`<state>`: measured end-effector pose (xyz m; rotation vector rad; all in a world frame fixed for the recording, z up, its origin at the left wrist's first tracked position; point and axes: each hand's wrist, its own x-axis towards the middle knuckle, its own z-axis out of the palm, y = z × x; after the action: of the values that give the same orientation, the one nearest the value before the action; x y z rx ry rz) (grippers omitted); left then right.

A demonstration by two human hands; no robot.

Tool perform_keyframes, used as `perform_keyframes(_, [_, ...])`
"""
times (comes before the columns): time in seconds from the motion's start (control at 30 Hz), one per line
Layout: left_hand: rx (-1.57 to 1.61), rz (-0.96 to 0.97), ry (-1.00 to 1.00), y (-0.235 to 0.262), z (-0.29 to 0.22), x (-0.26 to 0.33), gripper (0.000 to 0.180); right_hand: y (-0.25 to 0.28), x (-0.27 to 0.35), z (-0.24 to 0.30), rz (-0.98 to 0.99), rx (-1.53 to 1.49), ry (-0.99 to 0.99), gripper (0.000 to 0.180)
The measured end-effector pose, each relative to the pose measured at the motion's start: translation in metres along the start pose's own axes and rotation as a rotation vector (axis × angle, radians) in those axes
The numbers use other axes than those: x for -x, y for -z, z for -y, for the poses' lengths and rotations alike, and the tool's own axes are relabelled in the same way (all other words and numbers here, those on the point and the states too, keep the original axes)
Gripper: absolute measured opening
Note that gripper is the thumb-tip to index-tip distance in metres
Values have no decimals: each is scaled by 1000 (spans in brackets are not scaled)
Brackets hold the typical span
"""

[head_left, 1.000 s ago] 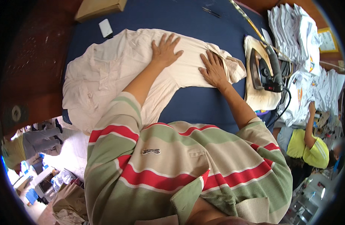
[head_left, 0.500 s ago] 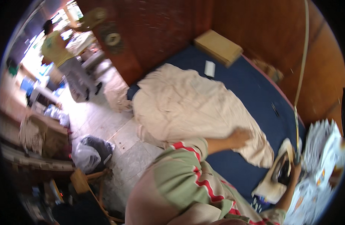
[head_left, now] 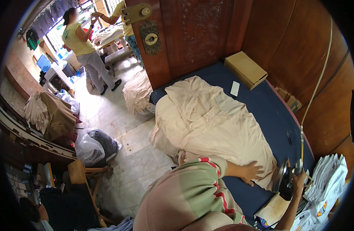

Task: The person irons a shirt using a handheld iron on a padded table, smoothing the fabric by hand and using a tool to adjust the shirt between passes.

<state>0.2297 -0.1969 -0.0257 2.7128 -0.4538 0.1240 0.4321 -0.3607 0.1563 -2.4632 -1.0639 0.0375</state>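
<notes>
Table [head_left: 275,111]: blue.
Cloth [head_left: 211,119]: soft, light, we judge; pinch edges.
Iron [head_left: 287,187]: likely heavy.
Left hand [head_left: 252,173]: spread flat.
Right hand [head_left: 299,181]: seemingly gripping iron.

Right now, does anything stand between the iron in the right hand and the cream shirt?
Nothing visible stands between the iron and the nearest end of the shirt; whether they touch, I cannot tell. Farther left, the left hand lies on the shirt.
</notes>
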Motion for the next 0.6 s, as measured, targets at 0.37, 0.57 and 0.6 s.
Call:
perform_keyframes(0.37, [41, -224, 150, 54, 15, 134, 39, -93, -34, 142, 252, 94, 110, 60])
perform_keyframes(0.57, [134, -247, 433, 45, 22, 160, 50, -154, -51, 140, 241, 138, 30, 71])
perform_keyframes(0.6, [189, -235, 408, 44, 29, 157, 52, -161, -61, 120, 208, 168, 37, 73])
